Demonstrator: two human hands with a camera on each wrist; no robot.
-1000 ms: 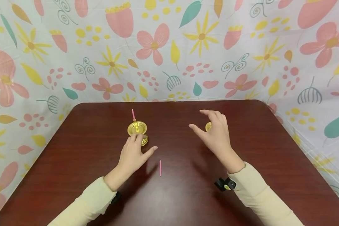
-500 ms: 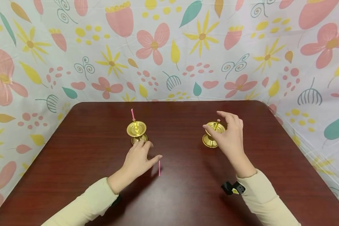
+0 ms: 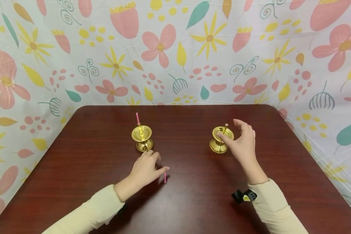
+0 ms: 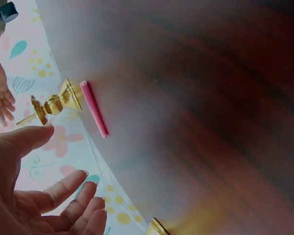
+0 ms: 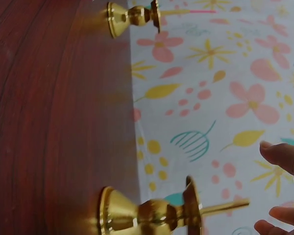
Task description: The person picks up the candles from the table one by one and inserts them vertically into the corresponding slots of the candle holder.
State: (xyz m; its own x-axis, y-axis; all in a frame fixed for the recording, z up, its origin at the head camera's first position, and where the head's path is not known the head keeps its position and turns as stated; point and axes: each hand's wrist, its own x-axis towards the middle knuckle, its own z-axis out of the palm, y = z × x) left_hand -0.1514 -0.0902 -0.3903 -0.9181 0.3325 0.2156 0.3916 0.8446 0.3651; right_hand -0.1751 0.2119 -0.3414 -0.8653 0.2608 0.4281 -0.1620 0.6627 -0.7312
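Two brass candlesticks stand on the table. The left candlestick point(image 3: 144, 145) carries a thin pink candle point(image 3: 137, 118), slightly tilted, in its top. The right candlestick point(image 3: 217, 147) has only a bare brass tube on top. A loose pink candle point(image 4: 94, 108) lies on the table, its upper part overlapped by the thumb in the head view. My left hand point(image 3: 144, 169) hovers over the table near that candle, fingers relaxed and apart from the thumb. My right hand point(image 3: 243, 145) is just right of the right candlestick, thumb and fingers spread with nothing between them.
The dark wooden table point(image 3: 190, 208) reaches back to a flower-printed cloth point(image 3: 175, 48) hanging behind and along both sides. A black wrist camera point(image 3: 243, 196) is strapped below the right sleeve.
My left hand has moved from the left candlestick towards the loose candle, nearer the front. My right hand has shifted right, uncovering the right candlestick. The loose candle has not moved.
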